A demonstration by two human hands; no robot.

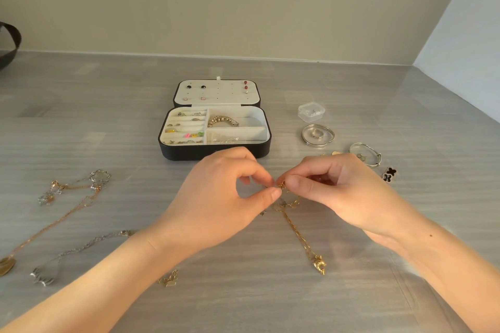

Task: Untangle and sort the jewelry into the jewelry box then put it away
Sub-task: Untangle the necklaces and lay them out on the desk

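I've got both hands meeting mid-table: left hand [216, 197] and right hand [338, 194] each pinch the gold necklace [318, 265], pendant trailing toward five o'clock. The jewelry box [213, 153] lies open at twelve.

I'm watching through one head cam, wide-angle, sitting above the table [108, 121] and pointing forward and down toward the wall [243, 8]. It's hanging close over the left hand [216, 197] and right hand [341, 192], with the box [189, 153] lying farther out, mid-frame.
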